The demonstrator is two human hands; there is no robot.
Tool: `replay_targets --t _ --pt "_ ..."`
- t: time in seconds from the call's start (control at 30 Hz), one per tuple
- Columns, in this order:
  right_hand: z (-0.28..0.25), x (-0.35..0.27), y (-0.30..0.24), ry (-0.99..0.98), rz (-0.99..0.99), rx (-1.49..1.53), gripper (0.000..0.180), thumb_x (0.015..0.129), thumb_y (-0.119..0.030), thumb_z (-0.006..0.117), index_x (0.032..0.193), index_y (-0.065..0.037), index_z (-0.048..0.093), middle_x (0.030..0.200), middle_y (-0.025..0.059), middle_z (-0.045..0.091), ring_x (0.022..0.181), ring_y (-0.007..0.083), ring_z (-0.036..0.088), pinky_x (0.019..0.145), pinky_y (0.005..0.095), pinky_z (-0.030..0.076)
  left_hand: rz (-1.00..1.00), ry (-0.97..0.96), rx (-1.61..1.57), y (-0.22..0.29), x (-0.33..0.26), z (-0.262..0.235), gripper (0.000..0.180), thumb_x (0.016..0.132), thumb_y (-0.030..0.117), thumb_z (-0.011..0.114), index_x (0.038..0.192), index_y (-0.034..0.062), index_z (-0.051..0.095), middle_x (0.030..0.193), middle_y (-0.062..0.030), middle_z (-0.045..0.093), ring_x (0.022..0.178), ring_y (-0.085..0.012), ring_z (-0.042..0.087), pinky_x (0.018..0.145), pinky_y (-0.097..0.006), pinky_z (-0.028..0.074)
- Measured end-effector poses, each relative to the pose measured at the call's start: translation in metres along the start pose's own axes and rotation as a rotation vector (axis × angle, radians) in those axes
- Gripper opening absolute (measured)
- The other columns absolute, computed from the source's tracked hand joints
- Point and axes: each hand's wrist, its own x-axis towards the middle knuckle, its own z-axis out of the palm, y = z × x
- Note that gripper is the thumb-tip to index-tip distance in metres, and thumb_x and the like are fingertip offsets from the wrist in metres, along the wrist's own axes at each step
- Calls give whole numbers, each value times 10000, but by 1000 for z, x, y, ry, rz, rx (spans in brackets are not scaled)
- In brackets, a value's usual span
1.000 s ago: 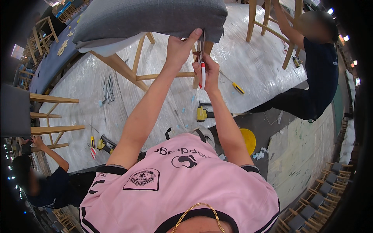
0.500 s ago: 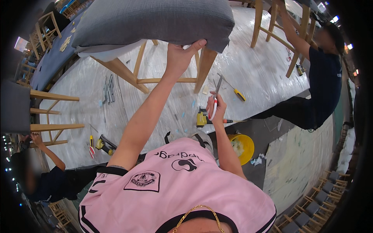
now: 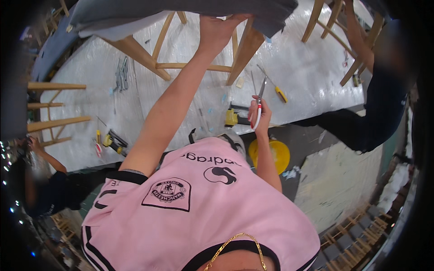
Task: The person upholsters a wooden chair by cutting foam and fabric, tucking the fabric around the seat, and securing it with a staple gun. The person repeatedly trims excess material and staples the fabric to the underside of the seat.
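At the top of the view is a wooden chair (image 3: pixel 246 54) whose seat wears a loose dark grey fabric cover (image 3: pixel 167 5). White material (image 3: pixel 126 28) shows below the cover's edge at the left. My left hand (image 3: pixel 217 35) reaches up to the front edge of the seat, its fingers closed on the grey cover and partly hidden by it. Lower and to the right, my right hand (image 3: pixel 263 113) holds scissors (image 3: pixel 261 90) with red and white handles, blades pointing up, apart from the chair.
Plastic film (image 3: pixel 181 95) covers the table. On it lie a yellow-handled screwdriver (image 3: pixel 280 94), yellow staple gun (image 3: pixel 231 118), metal strips (image 3: pixel 121 74) and another staple gun (image 3: pixel 114 142). A yellow bucket (image 3: pixel 278 156) stands by my right forearm. Co-workers handle chairs at right (image 3: pixel 384 99) and left (image 3: pixel 45 180).
The chair and my left hand now appear higher in the picture, with less of the seat showing. My right hand has shifted slightly right, and the scissors show more edge-on.
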Motion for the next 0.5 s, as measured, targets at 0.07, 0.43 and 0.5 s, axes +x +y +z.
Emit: replay_targets --t 0.07,0.43,0.5 --pt "6 8 -11 -10 -78 6 350 1008 -275 694 1224 -1 657 666 -18 564 534 54 528 495 237 414 -34 38 46 8 -1 15 244 864 206 806 964 -2 726 1030 -182 758 1041 -329 709 917 -408 548" --pt "13 -14 -44 -32 -96 0 269 1043 -212 592 1202 1 635 611 2 542 472 82 503 435 260 390 16 -63 251 23 73 20 598 707 310 963 1169 20 718 1151 -87 748 1097 -208 688 952 -347 535" --pt "0 -19 -20 79 -92 -29 274 1042 -228 599 1194 -3 631 604 4 533 460 90 499 427 266 392 -63 -132 171 22 88 22 613 710 324 960 1187 28 714 1158 -84 747 1109 -214 685 967 -350 528"
